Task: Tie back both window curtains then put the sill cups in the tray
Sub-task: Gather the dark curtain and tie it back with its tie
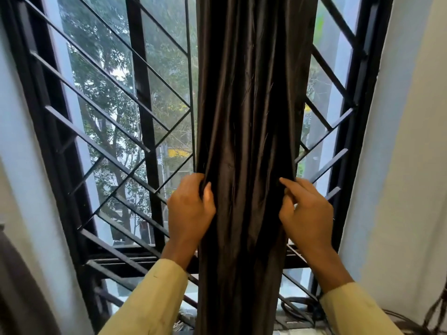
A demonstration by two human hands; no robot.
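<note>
Brown satin curtain (244, 117) bunched at the middle of the window grille (142, 97) | left hand (191, 209) clasps its left edge, right hand (307, 213) pinches its right edge | risk: slick folds may slip from either grasp and fan out; the hem may snag the cables (297, 308) by the window's lower right corner

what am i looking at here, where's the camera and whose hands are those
No robot here: a person wears one wide-angle camera on the head, so you see their own two hands from above. The left hand grips the left edge of a dark curtain, thumb in front; the right hand pinches its right edge. The curtain hangs bunched before a black window grille, with trees outside. At lower right lie cables. No cups or tray show.
</note>
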